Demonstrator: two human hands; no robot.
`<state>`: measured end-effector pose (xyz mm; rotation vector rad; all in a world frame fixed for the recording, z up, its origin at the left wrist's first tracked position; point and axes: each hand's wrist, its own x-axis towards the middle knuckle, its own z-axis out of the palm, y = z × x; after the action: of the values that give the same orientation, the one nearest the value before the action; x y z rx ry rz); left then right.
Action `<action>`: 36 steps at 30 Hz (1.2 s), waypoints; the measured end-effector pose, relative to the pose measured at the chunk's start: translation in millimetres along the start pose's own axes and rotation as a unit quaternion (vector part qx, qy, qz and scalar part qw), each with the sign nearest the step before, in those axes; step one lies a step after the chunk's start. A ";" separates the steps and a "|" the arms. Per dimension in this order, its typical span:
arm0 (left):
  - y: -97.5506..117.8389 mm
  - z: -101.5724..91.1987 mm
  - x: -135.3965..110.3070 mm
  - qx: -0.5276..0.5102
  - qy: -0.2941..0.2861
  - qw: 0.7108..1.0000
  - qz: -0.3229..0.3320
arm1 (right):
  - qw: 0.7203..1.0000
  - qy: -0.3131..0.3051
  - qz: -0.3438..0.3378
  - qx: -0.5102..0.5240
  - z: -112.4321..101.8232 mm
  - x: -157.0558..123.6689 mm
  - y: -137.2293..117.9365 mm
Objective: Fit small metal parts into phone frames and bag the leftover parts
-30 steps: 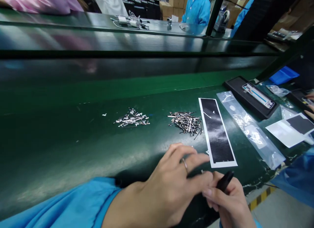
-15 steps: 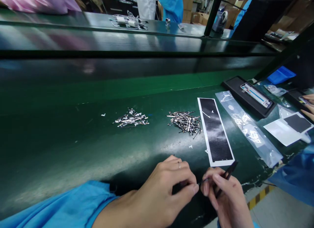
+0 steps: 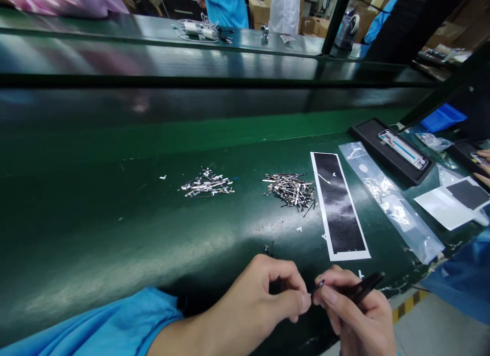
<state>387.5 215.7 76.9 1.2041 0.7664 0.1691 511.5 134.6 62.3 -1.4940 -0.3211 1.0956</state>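
Observation:
My left hand (image 3: 264, 289) is closed in a pinch, thumb against index finger, at one end of a small dark flex cable (image 3: 318, 285). My right hand (image 3: 356, 305) pinches the same cable between thumb and fingertips, close to the left fingertips. Lying across the right palm, a pair of black tweezers (image 3: 369, 287) points out to the right; its tips are hidden. Beyond my hands lie a pile of dark flex cables (image 3: 293, 190) and, to its left, a smaller pile of pale-backed ones (image 3: 209, 185).
A black sheet with a white border (image 3: 340, 208) lies right of the piles, beside a clear plastic bag (image 3: 390, 203). Further right are a black tray (image 3: 390, 149) and a white card (image 3: 440, 205). White scraps (image 3: 299, 229) dot the green bench. Another person's hand (image 3: 483, 162) shows at right.
My right hand has turned, and the tweezers now lie flatter, pointing further right. My left fingers have shifted, uncovering small dark bits on the bench behind them. A white scrap shows near my right hand.

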 end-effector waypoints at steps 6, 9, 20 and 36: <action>-10.0 -2.8 -2.0 0.229 0.062 0.959 0.157 | 0.990 -0.043 -0.108 -0.078 -1.6 2.7 7.1; -14.1 -1.8 1.2 0.266 0.086 0.933 0.226 | 0.973 -0.047 -0.185 -0.132 -1.1 3.1 12.3; 5.6 7.9 43.3 0.403 0.053 0.890 0.207 | 0.898 0.147 -0.295 -0.292 -68.6 21.1 -2.2; -18.9 10.2 58.9 0.686 -0.052 0.569 0.451 | 0.928 0.161 -0.203 -0.268 -66.4 39.5 17.7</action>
<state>432.3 230.4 35.6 3.0526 -0.1095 0.3518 576.3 117.2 20.0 -1.9437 -0.7005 0.4286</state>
